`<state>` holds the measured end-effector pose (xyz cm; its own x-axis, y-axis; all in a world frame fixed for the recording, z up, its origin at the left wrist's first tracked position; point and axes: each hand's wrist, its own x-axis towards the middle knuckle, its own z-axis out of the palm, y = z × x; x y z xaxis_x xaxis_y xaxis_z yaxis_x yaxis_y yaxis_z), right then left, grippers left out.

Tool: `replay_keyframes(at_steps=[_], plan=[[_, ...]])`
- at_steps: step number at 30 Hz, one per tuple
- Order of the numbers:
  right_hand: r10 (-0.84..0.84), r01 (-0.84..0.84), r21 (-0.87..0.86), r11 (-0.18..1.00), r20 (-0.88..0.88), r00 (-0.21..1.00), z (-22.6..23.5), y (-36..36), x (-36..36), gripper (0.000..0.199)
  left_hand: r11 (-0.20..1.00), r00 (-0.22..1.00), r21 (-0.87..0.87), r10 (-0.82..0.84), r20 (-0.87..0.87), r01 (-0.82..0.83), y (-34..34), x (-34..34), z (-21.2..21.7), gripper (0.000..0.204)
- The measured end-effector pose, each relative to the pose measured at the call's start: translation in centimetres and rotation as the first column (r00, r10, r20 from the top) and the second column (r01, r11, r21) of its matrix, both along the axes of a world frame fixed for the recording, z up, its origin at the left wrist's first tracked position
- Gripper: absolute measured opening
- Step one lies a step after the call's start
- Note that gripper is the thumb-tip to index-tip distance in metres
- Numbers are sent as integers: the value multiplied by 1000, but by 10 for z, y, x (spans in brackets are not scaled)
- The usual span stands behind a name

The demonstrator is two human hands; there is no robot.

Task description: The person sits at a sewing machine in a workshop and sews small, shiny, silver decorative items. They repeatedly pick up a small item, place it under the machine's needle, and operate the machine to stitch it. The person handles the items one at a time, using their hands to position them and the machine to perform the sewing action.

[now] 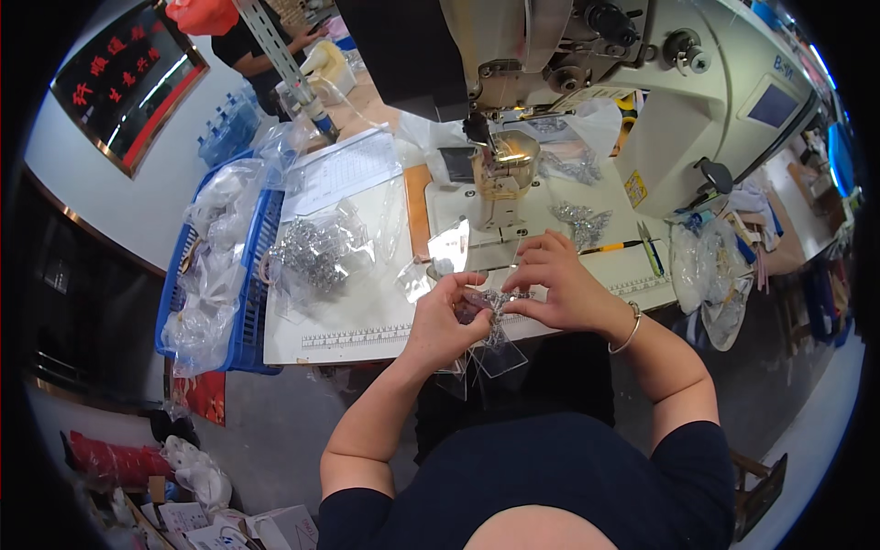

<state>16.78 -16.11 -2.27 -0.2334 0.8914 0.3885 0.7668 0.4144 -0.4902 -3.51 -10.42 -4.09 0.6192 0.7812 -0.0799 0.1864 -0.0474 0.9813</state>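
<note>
Both hands work at the front edge of a white table [371, 304], below the head of a sewing machine [779, 87]. The left hand [442, 321] is closed in a pinch, thumb and fingers clamped on a silver glittering trim piece [497, 303]. The right hand [561, 289] has thumb and index finger brought together on the right part of the same piece; its other fingers are raised and curled. A bangle [633, 330] circles the right wrist. The trim piece is held up between the two hands, at the table edge nearest the wearer; clear plastic film [503, 361] hangs beneath it, over the edge. A ruler strip [357, 337] runs along the front of the table. To the left lies a heap of silver trim pieces [316, 249] with clear film; behind it, paper sheets [344, 171]. A blue basket [249, 307] filled with clear plastic bags [209, 298] stands beside the table's left side. Right of the machine bed: a smaller silver cluster [580, 225], an orange-and-black pen [612, 246] and, just beside its tip, green-handled snips [652, 253]. Exact grip beneath the fingers: partly hidden.
</note>
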Motion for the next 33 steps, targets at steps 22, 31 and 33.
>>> replay_keyframes(at_steps=[22,31,33], plan=[[-182,197,90,976,-154,971,-1,1,2,10,823,892,-346,-422,159,451,47,14,-4,40],[-209,289,339,895,-254,944,14,12,15,15,826,828,-84,-560,-21,557,90,40,37,31],[-210,294,353,888,-259,943,14,13,16,15,828,826,-94,-559,-71,552,90,41,47,30]])
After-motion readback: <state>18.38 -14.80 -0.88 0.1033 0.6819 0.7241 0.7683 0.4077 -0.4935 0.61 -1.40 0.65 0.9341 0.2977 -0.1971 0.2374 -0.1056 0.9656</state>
